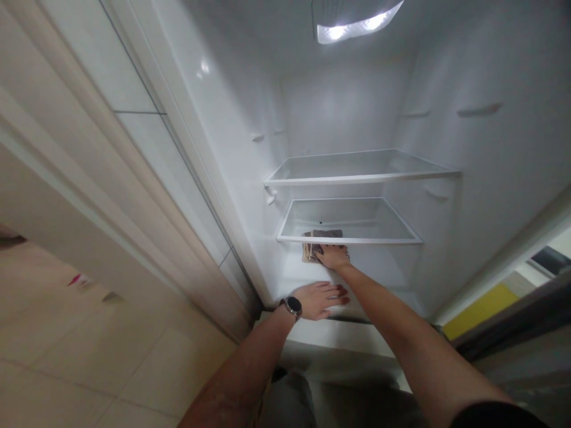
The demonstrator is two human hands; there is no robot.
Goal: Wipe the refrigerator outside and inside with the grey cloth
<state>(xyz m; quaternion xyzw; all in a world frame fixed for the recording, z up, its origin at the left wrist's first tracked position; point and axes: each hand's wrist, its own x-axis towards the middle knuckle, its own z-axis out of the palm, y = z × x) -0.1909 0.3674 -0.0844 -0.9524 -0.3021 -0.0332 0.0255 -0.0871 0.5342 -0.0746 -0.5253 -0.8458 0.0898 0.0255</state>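
Touching one folded brown cloth [311, 251], its dark marks too blurred to read, with the right hand [333, 257] at the centre of the frame; cannot tell whether clamped on it with the fingers or only pressing. Lying below the front edge of the lower of two glass shelves [352, 241] in the fridge [343, 107]. Holding the left hand [314, 300] palm down in the lower middle, fingers slightly apart, one watch [294, 305] at the wrist; at top right of centre, one lit lamp [357, 27]

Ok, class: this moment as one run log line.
right hand: on folded brown patterned cloth | left hand: palm down | cloth: on white refrigerator floor | lower white-framed clear shelf: above
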